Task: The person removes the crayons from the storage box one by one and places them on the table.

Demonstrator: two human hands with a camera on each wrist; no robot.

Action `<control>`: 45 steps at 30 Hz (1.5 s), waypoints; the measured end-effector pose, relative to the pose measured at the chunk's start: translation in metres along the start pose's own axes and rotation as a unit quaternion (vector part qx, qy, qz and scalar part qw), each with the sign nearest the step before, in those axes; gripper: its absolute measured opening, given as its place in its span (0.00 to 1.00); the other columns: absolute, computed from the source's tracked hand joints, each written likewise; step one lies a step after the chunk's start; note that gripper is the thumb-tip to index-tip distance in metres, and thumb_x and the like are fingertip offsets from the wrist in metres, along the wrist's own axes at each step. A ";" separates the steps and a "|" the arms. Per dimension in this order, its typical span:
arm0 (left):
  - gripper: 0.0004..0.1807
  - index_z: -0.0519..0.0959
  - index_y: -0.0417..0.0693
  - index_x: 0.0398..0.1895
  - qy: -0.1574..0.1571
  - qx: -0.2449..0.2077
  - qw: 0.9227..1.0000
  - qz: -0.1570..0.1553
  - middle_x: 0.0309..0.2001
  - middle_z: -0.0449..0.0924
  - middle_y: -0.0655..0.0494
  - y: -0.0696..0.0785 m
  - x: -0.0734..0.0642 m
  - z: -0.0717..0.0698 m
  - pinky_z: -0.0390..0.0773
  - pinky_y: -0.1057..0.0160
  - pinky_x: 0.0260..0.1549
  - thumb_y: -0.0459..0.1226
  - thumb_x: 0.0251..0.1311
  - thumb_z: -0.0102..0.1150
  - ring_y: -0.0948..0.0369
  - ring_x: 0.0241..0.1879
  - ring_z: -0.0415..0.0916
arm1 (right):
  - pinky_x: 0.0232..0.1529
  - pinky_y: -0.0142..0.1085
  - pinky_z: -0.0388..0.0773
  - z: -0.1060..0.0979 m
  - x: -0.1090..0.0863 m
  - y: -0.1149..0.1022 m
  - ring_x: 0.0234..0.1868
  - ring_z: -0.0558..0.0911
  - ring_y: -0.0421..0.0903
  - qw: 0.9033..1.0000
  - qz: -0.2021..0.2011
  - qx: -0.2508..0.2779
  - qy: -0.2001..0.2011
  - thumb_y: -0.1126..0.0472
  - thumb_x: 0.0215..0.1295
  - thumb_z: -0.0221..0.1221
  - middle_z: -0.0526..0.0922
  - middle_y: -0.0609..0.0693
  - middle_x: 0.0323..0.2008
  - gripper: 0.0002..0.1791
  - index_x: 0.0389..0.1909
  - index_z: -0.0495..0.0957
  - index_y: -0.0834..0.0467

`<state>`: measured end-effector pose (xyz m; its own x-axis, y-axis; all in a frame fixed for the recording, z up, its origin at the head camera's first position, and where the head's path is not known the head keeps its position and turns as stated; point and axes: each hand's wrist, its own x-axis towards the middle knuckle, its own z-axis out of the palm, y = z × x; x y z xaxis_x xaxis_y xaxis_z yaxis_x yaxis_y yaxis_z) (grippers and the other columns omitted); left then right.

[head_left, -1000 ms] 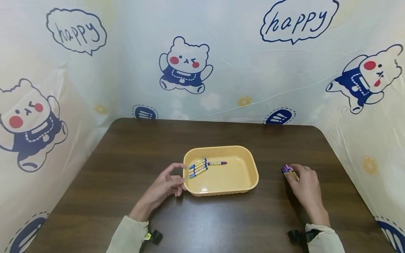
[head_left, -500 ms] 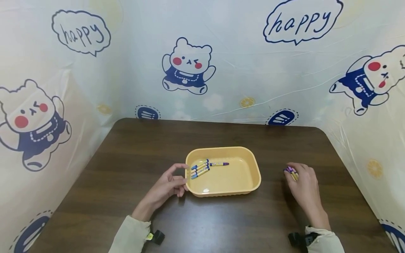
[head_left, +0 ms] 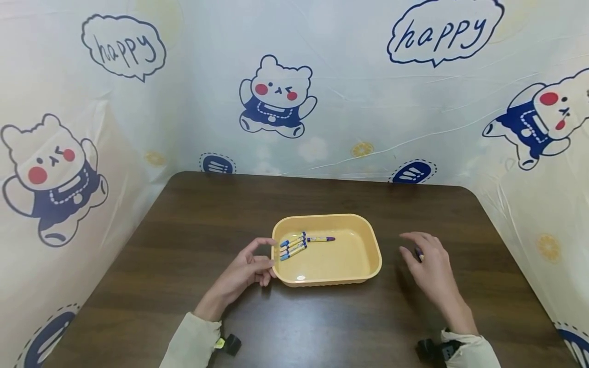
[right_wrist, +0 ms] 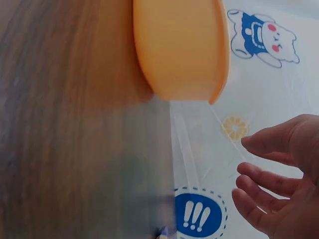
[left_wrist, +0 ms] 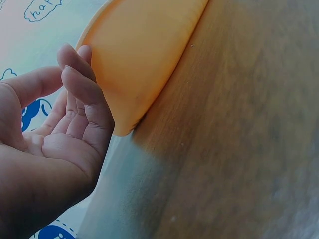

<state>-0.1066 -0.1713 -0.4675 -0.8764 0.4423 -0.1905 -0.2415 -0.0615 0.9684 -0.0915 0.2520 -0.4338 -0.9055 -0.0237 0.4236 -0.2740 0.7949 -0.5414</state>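
Yellow tray (head_left: pixel 342 260) with crayons (head_left: pixel 293 251) inside, left hand (head_left: pixel 245 267) relaxed at its rim, right hand (head_left: pixel 433 271) loose-fingered, apart.

Free tabletop (head_left: pixel 392 225), right grip (head_left: pixel 433 271) to tray (head_left: pixel 342 263) — raised rim (head_left: pixel 377 246) across.

The tray (head_left: pixel 345 263) is yellow, open-topped and rectangular with rounded corners; it rests upright on the counter (head_left: pixel 221 204). Slanted crayons (head_left: pixel 294 249) in yellow-and-blue wrappers lie grouped at its left end. One purple-tipped crayon (head_left: pixel 319 239) lies lengthwise beside them, tip right. A dark-ended crayon (head_left: pixel 419 254), partly hidden, is outside, right of the tray.
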 end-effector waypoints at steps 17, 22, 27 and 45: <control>0.27 0.58 0.43 0.69 -0.002 -0.004 1.000 0.004 0.29 0.83 0.49 0.000 -0.001 0.000 0.79 0.64 0.25 0.30 0.70 0.53 0.58 0.21 0.75 | 0.43 0.42 0.78 0.004 0.018 -0.037 0.49 0.77 0.48 0.997 -0.072 0.011 -0.011 0.69 0.59 0.68 0.82 0.52 0.49 0.16 0.48 0.83 0.57; 0.27 0.58 0.43 0.69 -0.001 -0.004 1.000 0.005 0.29 0.83 0.49 -0.001 -0.001 -0.001 0.78 0.63 0.24 0.30 0.70 0.54 0.58 0.21 0.75 | 0.46 0.46 0.80 0.009 0.023 -0.047 0.52 0.77 0.49 0.996 -0.082 0.030 -0.024 0.68 0.59 0.69 0.82 0.52 0.49 0.16 0.48 0.83 0.57; 0.27 0.59 0.43 0.69 0.003 -0.005 1.000 0.005 0.29 0.83 0.48 -0.001 0.000 -0.001 0.79 0.63 0.24 0.30 0.70 0.54 0.58 0.21 0.75 | 0.50 0.51 0.80 0.014 0.028 -0.058 0.54 0.77 0.50 0.994 -0.083 0.050 -0.052 0.66 0.62 0.67 0.81 0.53 0.51 0.15 0.50 0.82 0.58; 0.28 0.60 0.45 0.69 0.009 -0.004 1.000 -0.006 0.29 0.84 0.49 -0.001 -0.001 -0.002 0.80 0.63 0.24 0.33 0.69 0.57 0.58 0.22 0.76 | 0.58 0.50 0.74 0.061 0.049 -0.099 0.56 0.78 0.51 0.979 -0.130 0.084 -0.131 0.65 0.62 0.68 0.83 0.52 0.51 0.15 0.50 0.83 0.60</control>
<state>-0.1066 -0.1732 -0.4682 -0.8812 0.4264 -0.2042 -0.2545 -0.0637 0.9650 -0.1282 0.1350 -0.4037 -0.8442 -0.3837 0.3743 -0.5356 0.6314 -0.5608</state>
